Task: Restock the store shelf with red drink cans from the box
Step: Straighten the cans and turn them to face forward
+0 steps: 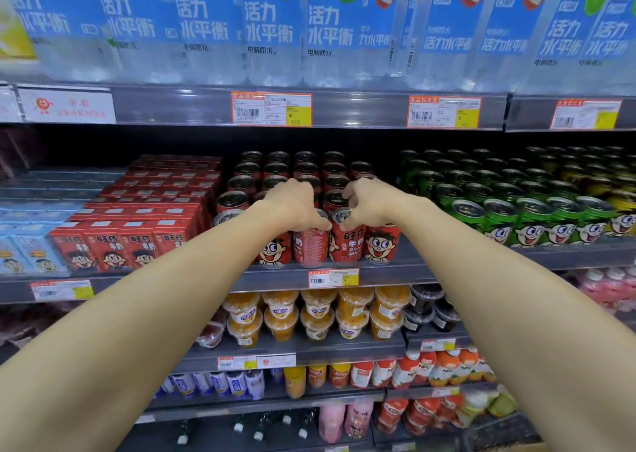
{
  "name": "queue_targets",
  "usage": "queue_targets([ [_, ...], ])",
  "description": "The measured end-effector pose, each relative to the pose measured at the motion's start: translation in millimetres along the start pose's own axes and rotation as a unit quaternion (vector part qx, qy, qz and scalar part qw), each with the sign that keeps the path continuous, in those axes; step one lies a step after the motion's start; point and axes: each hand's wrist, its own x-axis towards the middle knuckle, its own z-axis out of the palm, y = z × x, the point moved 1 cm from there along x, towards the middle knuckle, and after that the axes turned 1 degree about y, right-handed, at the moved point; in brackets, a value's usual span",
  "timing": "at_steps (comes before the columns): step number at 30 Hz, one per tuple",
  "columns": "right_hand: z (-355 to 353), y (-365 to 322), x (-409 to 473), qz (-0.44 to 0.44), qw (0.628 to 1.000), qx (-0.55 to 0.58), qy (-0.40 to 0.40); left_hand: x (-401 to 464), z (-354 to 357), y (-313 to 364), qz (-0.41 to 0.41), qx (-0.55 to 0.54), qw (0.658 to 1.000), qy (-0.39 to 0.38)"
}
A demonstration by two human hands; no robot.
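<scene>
Both your arms reach out to the middle grey metal shelf (395,272), front row of the red drink cans.

Your left hand (292,207) is curled over the top of a red aluminium can (309,246) turned so its fine-print back faces out; fingers wrap the rim, gripping it. The can stands upright at the shelf's front edge.

Your right hand (368,203) pinches the top rim of the neighbouring red can with the cartoon face and white lettering (347,243), thumb and fingertips curled on the lid. Upright too, just beside the left one, the two cans touching or nearly so.

More red cartoon-face cans flank them at the front, one further left (272,250) and one on the right (382,245); behind, rows of red cans with dark lids (275,171) run back into the shelf.

Left of the cans: red cardboard drink cartons (137,241), stacked. Right: green cartoon-face cans (499,224).

Shelf above: clear water bottles with blue labels (268,28). An orange price tag (333,277) sits on the shelf lip below your hands. Lower shelf: orange fruit cups (315,314).

The box is not in view.
</scene>
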Motion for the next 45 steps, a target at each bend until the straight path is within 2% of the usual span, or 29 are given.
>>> queue_targets([
  [3,0,-1,-3,-0.005,1.0,-0.028,0.001,2,-3,-4,0.0,-0.013,1.0,-0.026],
  [6,6,-5,-7,0.005,0.997,-0.07,0.036,6,-6,-8,0.022,-0.037,0.997,-0.059],
  [10,11,-10,-8,0.006,0.996,-0.072,0.056,9,-7,-8,0.031,-0.031,0.996,-0.076],
  [21,2,-9,-1,-0.018,0.998,-0.065,-0.006,4,-1,1,0.014,0.022,1.0,-0.008],
  [29,1,1,-5,-0.007,0.998,-0.054,0.034,9,-10,-6,0.038,0.015,0.995,-0.089],
  [38,-1,1,-1,-0.018,0.999,-0.027,0.005,7,-2,2,0.001,0.017,1.0,-0.023],
  [41,-1,4,-1,-0.025,0.999,-0.021,0.002,9,-6,-1,0.02,0.02,0.999,-0.043],
  [45,4,6,-3,-0.021,0.999,-0.022,0.038,11,-9,-4,0.047,0.009,0.996,-0.081],
])
